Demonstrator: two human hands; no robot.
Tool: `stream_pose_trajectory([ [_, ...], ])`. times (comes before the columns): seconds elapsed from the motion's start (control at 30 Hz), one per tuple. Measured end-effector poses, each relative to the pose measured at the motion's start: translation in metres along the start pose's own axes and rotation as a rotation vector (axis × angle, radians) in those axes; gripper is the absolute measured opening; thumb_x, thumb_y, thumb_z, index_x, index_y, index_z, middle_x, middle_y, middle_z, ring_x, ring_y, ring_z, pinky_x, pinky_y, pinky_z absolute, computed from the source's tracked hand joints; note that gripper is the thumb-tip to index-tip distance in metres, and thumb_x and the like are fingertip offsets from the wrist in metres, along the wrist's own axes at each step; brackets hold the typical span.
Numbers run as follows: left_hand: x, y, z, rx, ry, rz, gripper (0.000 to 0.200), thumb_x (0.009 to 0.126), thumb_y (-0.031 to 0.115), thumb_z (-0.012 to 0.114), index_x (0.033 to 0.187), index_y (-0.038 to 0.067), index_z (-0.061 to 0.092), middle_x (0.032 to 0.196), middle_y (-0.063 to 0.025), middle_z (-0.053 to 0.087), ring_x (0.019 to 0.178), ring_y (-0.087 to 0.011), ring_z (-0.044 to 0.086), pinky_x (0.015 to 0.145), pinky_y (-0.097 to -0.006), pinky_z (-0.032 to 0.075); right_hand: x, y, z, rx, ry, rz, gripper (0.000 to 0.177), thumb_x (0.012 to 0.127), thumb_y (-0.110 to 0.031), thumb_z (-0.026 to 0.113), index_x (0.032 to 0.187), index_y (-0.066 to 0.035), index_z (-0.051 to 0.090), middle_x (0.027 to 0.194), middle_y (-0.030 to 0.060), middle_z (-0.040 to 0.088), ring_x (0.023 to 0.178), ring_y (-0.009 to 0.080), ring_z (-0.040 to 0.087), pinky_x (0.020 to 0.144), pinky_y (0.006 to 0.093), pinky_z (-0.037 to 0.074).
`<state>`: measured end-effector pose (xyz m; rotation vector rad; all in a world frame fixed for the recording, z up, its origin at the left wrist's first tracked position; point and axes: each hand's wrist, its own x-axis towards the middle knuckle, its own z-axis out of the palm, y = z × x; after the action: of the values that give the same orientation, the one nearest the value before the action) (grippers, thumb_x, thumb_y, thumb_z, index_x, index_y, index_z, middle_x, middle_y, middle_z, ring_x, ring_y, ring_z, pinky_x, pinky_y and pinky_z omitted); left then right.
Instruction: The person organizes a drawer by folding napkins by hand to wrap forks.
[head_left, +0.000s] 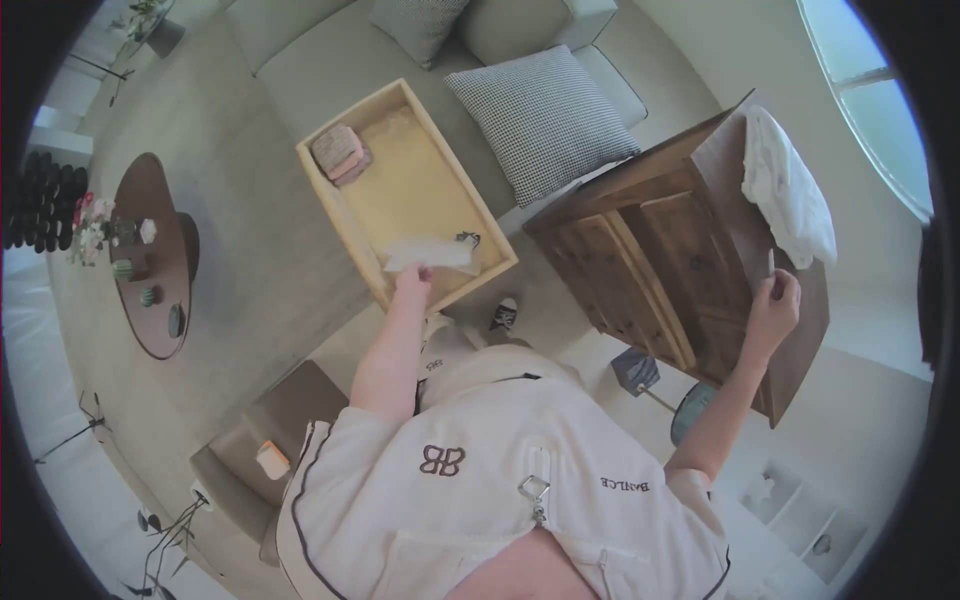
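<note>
My left hand [415, 280] pinches the near edge of a translucent white sheet or bag [432, 254], held over the near end of a pale wooden drawer [455, 165]. Beside the sheet, inside the drawer, lies a small dark item [468, 240]. Folded pinkish-grey cloths [341, 153] sit in the drawer's far left corner. My right hand [776, 303] is over the top of a brown wooden dresser [722, 165], fingers closed on a short thin white stick-like object [771, 262]. White folded cloth [785, 190] rests on the dresser just beyond that hand.
Behind the drawer is a grey sofa [310, 70] with a checked cushion [545, 120]. A brown oval table [150, 270] with flowers stands at the left. A brown armchair [305, 405] is at the lower left. Close to the dresser's lower side is a lamp [690, 412].
</note>
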<state>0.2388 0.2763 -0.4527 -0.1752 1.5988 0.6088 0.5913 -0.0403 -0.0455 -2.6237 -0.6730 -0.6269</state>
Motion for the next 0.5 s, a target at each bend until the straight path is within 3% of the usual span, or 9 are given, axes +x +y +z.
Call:
stream_pose_trajectory([
  [0.1, -0.015, -0.017, 0.016, -0.215, -0.107, 0.067, 0.034, 0.079, -0.005, 0.052, 0.111, 0.007, 0.055, 0.107, -0.0093, 0.059, 0.091, -0.0209, 0.059, 0.072, -0.0307, 0.051, -0.007, -0.042, 0.007, 0.150, 0.094, -0.007, 0.011, 0.085, -0.012, 0.053, 0.091, -0.009, 0.062, 0.085, 0.0023, 0.062, 0.082, 0.0155, 0.057, 0.072, 0.0290, 0.046],
  [0.17, -0.055, -0.021, 0.015, 0.793, -0.226, 0.481, 0.030, 0.081, 0.005, 0.052, 0.110, 0.004, 0.058, 0.112, -0.0107, 0.059, 0.102, -0.0228, 0.056, 0.090, -0.0362, 0.045, -0.016, -0.069, 0.025, 0.325, 0.063, -0.168, 0.008, 0.084, -0.005, 0.057, 0.090, -0.007, 0.063, 0.085, 0.0040, 0.062, 0.082, 0.0166, 0.058, 0.075, 0.0287, 0.046],
  [0.2, -0.060, -0.024, 0.013, 1.051, -0.247, 0.574, 0.030, 0.081, 0.007, 0.052, 0.110, 0.004, 0.058, 0.114, -0.0110, 0.059, 0.104, -0.0232, 0.056, 0.094, -0.0375, 0.043, -0.023, -0.082, 0.036, 0.371, 0.050, -0.206, 0.009, 0.084, -0.003, 0.058, 0.089, -0.007, 0.063, 0.085, 0.0045, 0.062, 0.082, 0.0169, 0.058, 0.075, 0.0286, 0.047],
  [0.3, -0.041, -0.040, 0.003, 1.625, -0.177, 0.643, 0.058, 0.074, 0.039, 0.060, 0.124, 0.010, 0.051, 0.120, -0.0117, 0.057, 0.107, -0.0263, 0.056, 0.095, -0.0351, 0.043, -0.050, -0.124, 0.074, 0.556, -0.174, -0.317, 0.013, 0.082, 0.003, 0.057, 0.086, -0.008, 0.063, 0.085, 0.0044, 0.062, 0.081, 0.0182, 0.057, 0.075, 0.0288, 0.045],
  [0.4, -0.043, -0.043, -0.014, 1.477, -0.205, 0.643, 0.067, 0.073, 0.037, 0.064, 0.130, 0.007, 0.046, 0.122, -0.0129, 0.055, 0.101, -0.0256, 0.060, 0.092, -0.0313, 0.044, -0.090, -0.155, 0.122, 0.730, -0.474, -0.313, 0.011, 0.082, 0.000, 0.057, 0.086, -0.009, 0.062, 0.084, 0.0031, 0.061, 0.078, 0.0166, 0.056, 0.069, 0.0261, 0.044],
  [0.47, 0.018, -0.052, -0.035, 0.910, -0.318, 0.462, 0.052, 0.078, 0.019, 0.062, 0.125, 0.005, 0.044, 0.112, -0.0132, 0.053, 0.093, -0.0215, 0.058, 0.086, -0.0302, 0.045, -0.120, -0.173, 0.158, 0.836, -0.622, -0.286, 0.009, 0.079, -0.001, 0.057, 0.083, -0.009, 0.061, 0.082, 0.0030, 0.059, 0.077, 0.0158, 0.055, 0.066, 0.0258, 0.042],
  [0.5, 0.027, -0.052, -0.040, 0.764, -0.336, 0.417, 0.049, 0.079, 0.015, 0.062, 0.124, 0.005, 0.044, 0.109, -0.0133, 0.053, 0.091, -0.0204, 0.057, 0.084, -0.0299, 0.045, -0.135, -0.181, 0.175, 0.865, -0.663, -0.282, 0.009, 0.079, -0.001, 0.057, 0.083, -0.008, 0.061, 0.082, 0.0030, 0.059, 0.077, 0.0156, 0.055, 0.065, 0.0258, 0.042],
])
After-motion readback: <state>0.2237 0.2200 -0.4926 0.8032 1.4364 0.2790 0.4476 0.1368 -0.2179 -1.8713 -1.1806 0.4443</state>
